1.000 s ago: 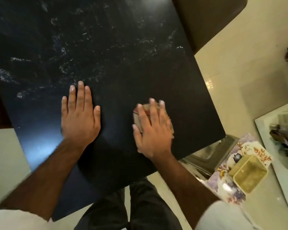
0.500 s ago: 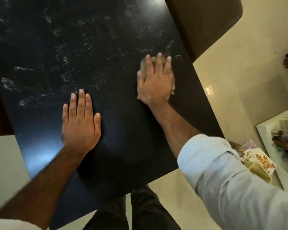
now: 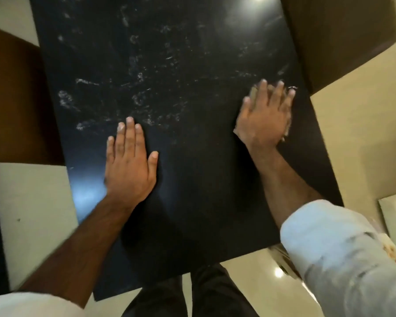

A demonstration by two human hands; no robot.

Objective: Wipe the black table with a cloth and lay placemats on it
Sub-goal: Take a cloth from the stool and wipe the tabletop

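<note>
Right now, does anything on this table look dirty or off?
Yes. Whitish smears streak the black table across its middle and far part, around, so that area looks unwiped. The right hand presses the cloth near the right edge; the left hand lies flat.

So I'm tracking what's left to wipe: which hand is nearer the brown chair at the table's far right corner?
Right. The right hand presses the cloth near the table edge just below the brown chair; the left hand lies flat mid-table, much farther away.
</note>
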